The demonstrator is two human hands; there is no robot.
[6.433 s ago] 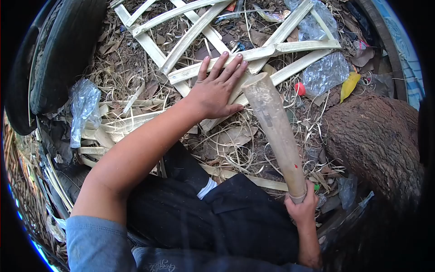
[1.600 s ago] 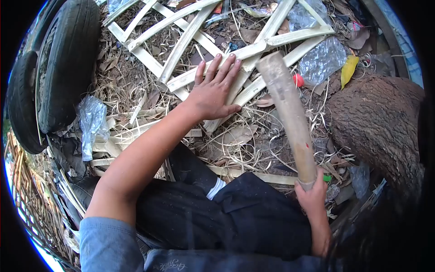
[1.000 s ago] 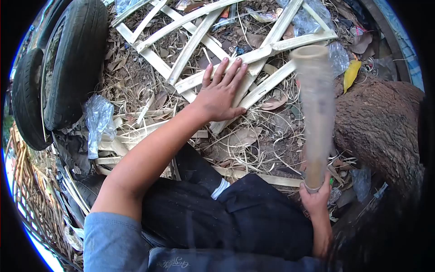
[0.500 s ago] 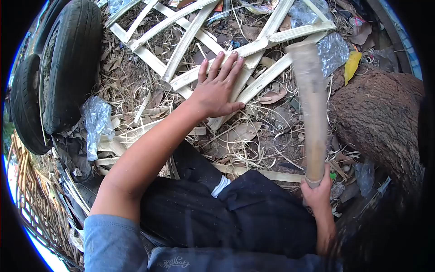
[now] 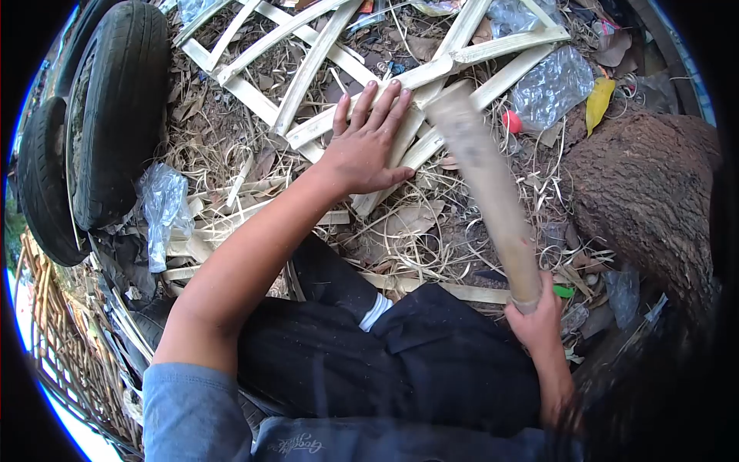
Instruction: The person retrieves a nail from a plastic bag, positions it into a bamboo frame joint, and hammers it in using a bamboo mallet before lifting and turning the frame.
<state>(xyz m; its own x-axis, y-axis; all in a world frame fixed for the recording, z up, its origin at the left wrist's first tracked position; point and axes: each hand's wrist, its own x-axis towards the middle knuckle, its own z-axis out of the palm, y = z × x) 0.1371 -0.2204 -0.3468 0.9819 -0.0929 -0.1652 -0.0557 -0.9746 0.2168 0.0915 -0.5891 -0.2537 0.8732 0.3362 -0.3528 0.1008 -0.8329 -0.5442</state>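
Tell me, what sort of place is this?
Looks like an outdoor yard, perhaps a makeshift workspot: soil strewn with pale shavings, tyres at the left, and a thick trunk or log at the right.

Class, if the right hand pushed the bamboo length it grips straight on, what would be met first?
The bamboo length in the right hand would probably meet the pale slat lattice first; its blurred far end overlaps the slats in view, but its height is unclear.

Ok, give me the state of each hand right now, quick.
Left hand: open, spread over the lattice of flat, pale wooden strips.
Right hand: closed, holding the thick, tan, cylindrical wooden stick by its near end.
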